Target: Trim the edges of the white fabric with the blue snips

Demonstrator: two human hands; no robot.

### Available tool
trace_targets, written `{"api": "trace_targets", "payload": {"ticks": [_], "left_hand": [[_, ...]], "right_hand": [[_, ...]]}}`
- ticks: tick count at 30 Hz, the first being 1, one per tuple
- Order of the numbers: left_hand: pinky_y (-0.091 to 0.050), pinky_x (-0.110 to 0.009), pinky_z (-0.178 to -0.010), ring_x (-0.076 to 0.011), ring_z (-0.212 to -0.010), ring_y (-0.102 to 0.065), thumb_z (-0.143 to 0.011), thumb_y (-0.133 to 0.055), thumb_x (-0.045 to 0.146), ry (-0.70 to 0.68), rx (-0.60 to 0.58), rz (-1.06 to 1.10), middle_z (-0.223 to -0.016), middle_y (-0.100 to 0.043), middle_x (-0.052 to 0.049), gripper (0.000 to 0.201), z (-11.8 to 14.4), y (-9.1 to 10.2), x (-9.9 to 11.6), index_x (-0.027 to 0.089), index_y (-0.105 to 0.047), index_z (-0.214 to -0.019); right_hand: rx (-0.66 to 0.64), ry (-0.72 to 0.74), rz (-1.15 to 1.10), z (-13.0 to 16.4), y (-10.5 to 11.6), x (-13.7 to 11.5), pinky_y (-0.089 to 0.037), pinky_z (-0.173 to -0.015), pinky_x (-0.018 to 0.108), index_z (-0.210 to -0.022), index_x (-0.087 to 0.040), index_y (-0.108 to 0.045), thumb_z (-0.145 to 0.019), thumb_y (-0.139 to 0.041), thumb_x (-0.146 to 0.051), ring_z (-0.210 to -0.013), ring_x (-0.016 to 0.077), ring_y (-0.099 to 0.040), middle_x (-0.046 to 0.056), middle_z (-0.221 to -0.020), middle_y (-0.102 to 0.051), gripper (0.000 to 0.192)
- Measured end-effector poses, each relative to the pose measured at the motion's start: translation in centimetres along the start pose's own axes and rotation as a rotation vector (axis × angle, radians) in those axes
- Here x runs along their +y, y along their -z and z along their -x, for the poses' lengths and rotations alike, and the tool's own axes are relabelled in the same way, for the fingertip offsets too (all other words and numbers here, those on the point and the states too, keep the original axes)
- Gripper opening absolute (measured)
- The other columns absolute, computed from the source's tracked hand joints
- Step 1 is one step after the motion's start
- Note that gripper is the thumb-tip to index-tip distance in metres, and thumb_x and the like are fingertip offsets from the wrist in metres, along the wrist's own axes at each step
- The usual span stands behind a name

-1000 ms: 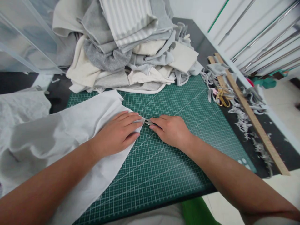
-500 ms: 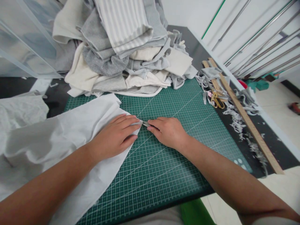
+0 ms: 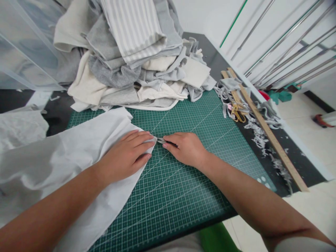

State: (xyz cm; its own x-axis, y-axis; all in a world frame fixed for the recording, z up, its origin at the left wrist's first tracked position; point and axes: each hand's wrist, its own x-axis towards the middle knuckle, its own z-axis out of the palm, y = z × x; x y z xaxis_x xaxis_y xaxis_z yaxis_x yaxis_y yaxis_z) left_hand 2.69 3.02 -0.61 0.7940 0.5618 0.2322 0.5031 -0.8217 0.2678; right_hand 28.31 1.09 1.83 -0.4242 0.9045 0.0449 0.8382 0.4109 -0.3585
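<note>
A white cloth (image 3: pixel 65 164) lies spread over the left part of the green cutting mat (image 3: pixel 189 196). My left hand (image 3: pixel 126 155) rests flat on the cloth near its right edge, fingers together, pressing it down. My right hand (image 3: pixel 185 147) lies on the mat just to the right and grips a small metal cutting tool (image 3: pixel 160 140), whose tip meets the cloth's edge at my left fingertips. Most of the tool is hidden under my right hand.
A tall heap of grey, cream and striped fabric (image 3: pixel 131 56) fills the mat's far side. Two wooden rulers (image 3: pixel 265 126), gold scissors (image 3: pixel 237 112) and grey fabric scraps (image 3: pixel 262 129) lie along the table's right edge. A clear plastic box (image 3: pixel 23 45) stands at far left.
Both hands keep their pose on the cloth and tool. The view has shifted slightly, so everything sits a little further left in the frame.
</note>
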Motion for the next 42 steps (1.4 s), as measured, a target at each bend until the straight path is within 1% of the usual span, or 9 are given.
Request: {"api": "trace_targets", "payload": {"ticks": [6, 11, 17, 23, 32, 37, 42], "left_hand": [[-0.038, -0.053, -0.123, -0.0263, -0.142, -0.05, -0.104, -0.051, 0.03, 0.016, -0.015, 0.009, -0.145, -0.061, -0.008, 0.035, -0.05, 0.08, 0.06, 0.02, -0.061, -0.135], [-0.039, -0.053, -0.123, -0.0263, -0.14, -0.051, -0.103, -0.052, 0.028, 0.016, -0.008, 0.025, -0.144, -0.061, -0.008, 0.035, -0.19, 0.21, 0.23, 0.02, -0.061, -0.135], [-0.038, -0.054, -0.123, -0.0268, -0.14, -0.052, -0.101, -0.055, 0.027, 0.035, -0.007, 0.048, -0.144, -0.062, -0.008, 0.034, -0.25, 0.23, 0.35, 0.021, -0.062, -0.134], [-0.037, -0.053, -0.124, -0.026, -0.141, -0.051, -0.102, -0.054, 0.027, 0.04, -0.014, 0.041, -0.144, -0.061, -0.007, 0.033, -0.23, 0.18, 0.36, 0.021, -0.062, -0.134], [-0.037, -0.053, -0.124, -0.0247, -0.14, -0.05, -0.102, -0.054, 0.027, 0.044, -0.012, 0.041, -0.144, -0.061, -0.007, 0.034, -0.28, 0.29, 0.55, 0.021, -0.061, -0.135], [-0.038, -0.053, -0.123, -0.0256, -0.14, -0.051, -0.101, -0.055, 0.026, 0.053, -0.006, 0.051, -0.144, -0.062, -0.008, 0.035, -0.35, 0.36, 0.63, 0.022, -0.061, -0.136], [-0.038, -0.053, -0.123, -0.0258, -0.139, -0.052, -0.101, -0.054, 0.025, 0.046, -0.003, 0.058, -0.143, -0.062, -0.008, 0.035, -0.38, 0.39, 0.62, 0.021, -0.062, -0.135]], "right_hand": [[-0.017, -0.013, 0.029, 0.0, -0.23, -0.09, -0.051, -0.079, 0.031, -0.11, -0.025, -0.078, -0.101, -0.058, -0.04, -0.09, 0.0193, -0.072, 0.005, -0.102, -0.081, 0.027], [0.001, -0.01, 0.041, -0.03, -0.58, 0.1, -0.052, -0.081, 0.033, -0.11, -0.026, -0.078, -0.102, -0.057, -0.04, -0.091, 0.0197, -0.073, 0.004, -0.104, -0.081, 0.027], [-0.026, -0.009, 0.046, -0.29, -0.21, -0.15, -0.052, -0.079, 0.032, -0.106, -0.025, -0.079, -0.103, -0.055, -0.038, -0.09, 0.0193, -0.073, 0.003, -0.1, -0.081, 0.027], [-0.027, -0.012, 0.036, -0.46, -0.2, -0.05, -0.053, -0.082, 0.034, -0.107, -0.024, -0.079, -0.103, -0.055, -0.037, -0.094, 0.0206, -0.075, 0.005, -0.105, -0.082, 0.028], [-0.023, -0.019, 0.043, -0.44, -0.04, -0.2, -0.052, -0.08, 0.031, -0.105, -0.027, -0.079, -0.103, -0.055, -0.035, -0.087, 0.0182, -0.074, 0.002, -0.098, -0.081, 0.026], [-0.029, -0.032, 0.062, -0.46, -0.14, -0.18, -0.052, -0.079, 0.031, -0.106, -0.026, -0.079, -0.103, -0.054, -0.036, -0.088, 0.0186, -0.074, 0.003, -0.099, -0.082, 0.027], [-0.062, -0.037, 0.07, -0.56, 0.05, -0.24, -0.051, -0.079, 0.031, -0.103, -0.024, -0.079, -0.103, -0.053, -0.035, -0.088, 0.0195, -0.075, 0.003, -0.097, -0.082, 0.028]]}}
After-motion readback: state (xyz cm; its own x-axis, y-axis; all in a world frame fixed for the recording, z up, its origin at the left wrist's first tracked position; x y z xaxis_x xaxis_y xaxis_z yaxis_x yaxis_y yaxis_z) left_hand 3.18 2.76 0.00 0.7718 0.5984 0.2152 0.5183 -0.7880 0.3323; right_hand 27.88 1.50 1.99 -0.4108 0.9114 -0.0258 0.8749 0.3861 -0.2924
